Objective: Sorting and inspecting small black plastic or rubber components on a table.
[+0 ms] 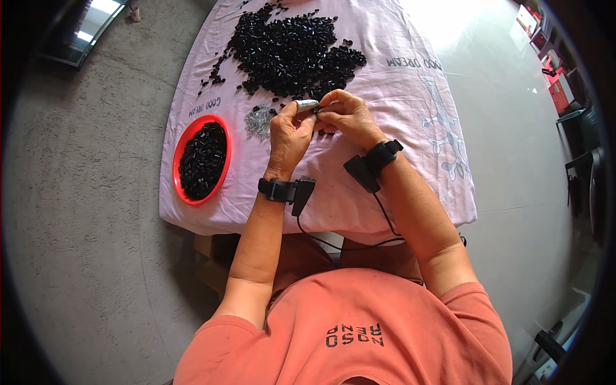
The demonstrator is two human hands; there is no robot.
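Grey floor [96,192] all round; table under pink cloth [398,109] beneath both hands, grey print on the cloth beyond the right one. Person in an orange-red shirt [359,301] on the near side of the hands. Big loose pile of small glossy black parts [289,51] just past the hands, strays trailing off to the left. Red tray [199,202], round-rimmed, left of and nearer than the left hand, loaded with similar black parts [204,160]. Left hand [290,131]: pinched narrow, silvery wrap [307,104] on one finger. Right hand [351,119]: fingers drawn in close, tips meeting the left's; can't tell its exact grip. Black strap with box on each wrist, left strap [276,190], right strap [384,154]; black cable [321,240] loops below both. Heap of thin silvery bits [258,120] just left of the left hand. Small dark piece [316,110] sits between the two sets of fingertips, held by the left; detail too small to read.
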